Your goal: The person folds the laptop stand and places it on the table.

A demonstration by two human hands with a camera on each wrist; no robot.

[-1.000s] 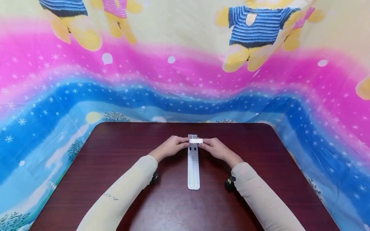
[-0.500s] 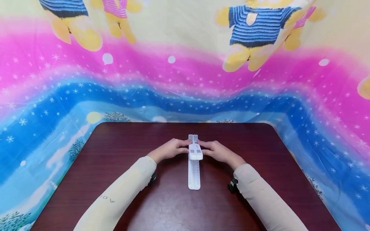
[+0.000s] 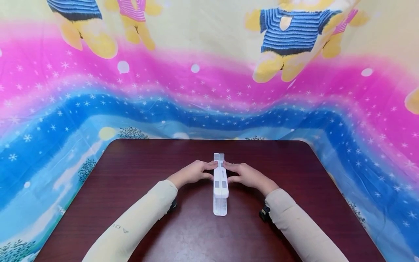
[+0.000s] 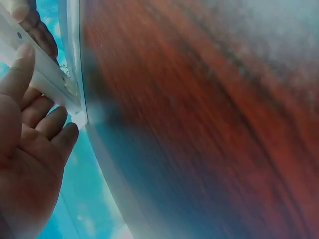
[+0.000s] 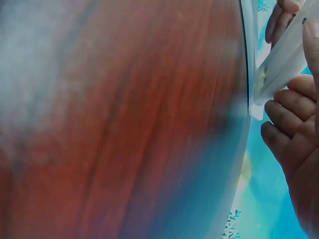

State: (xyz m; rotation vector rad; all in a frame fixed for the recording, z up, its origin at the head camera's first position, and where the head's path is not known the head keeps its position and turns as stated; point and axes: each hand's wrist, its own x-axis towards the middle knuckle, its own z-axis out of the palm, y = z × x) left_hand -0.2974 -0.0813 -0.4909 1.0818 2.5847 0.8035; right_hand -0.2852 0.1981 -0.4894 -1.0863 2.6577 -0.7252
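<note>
A narrow white folding laptop stand with grey pads points lengthwise away from me at mid-table. Its upper bar tilts over the flat lower bar, whose near end shows below it. My left hand holds the upper bar from the left, and my right hand holds it from the right, thumbs nearer me than the fingers. In the left wrist view, the left thumb lies against the bar's side with fingers curled near its lower end. The right wrist view shows the right fingers curled beside the bar likewise.
The stand rests on a dark red-brown wooden table with rounded far corners. A printed cloth with bears and snowflakes hangs behind and around it. Dark wrist cameras sit at both sleeves.
The stand's upper bar has swung down toward me over the lower bar, from nearly upright to a low slant. Both hands have followed it slightly nearer, staying on its sides.
</note>
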